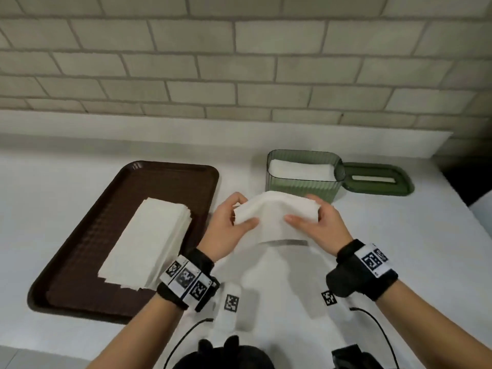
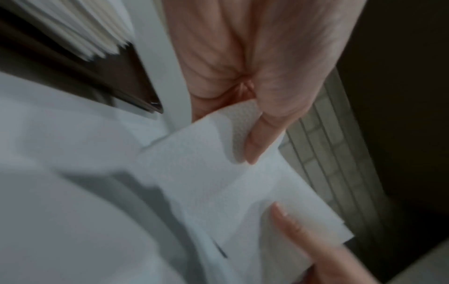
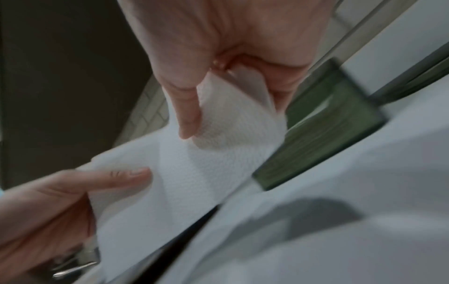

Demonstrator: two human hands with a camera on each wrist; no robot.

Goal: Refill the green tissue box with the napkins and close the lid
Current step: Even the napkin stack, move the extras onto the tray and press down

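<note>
Both hands hold one bundle of white napkins (image 1: 277,211) above the counter, just in front of the green tissue box (image 1: 303,186). My left hand (image 1: 231,222) grips its left end, thumb on top. My right hand (image 1: 311,222) grips the right end. The bundle bows upward in the middle. The wrist views show each thumb pressed on the napkins (image 2: 218,173) (image 3: 194,163). The box stands open with white napkins inside (image 1: 300,169). Its green lid (image 1: 378,179) lies flat to the right of the box, slot up.
A brown tray (image 1: 87,257) on the left carries a stack of white napkins (image 1: 149,241). A brick wall (image 1: 239,62) backs the white counter (image 1: 399,249). The counter ends at the right (image 1: 452,182). Cables hang near my forearms.
</note>
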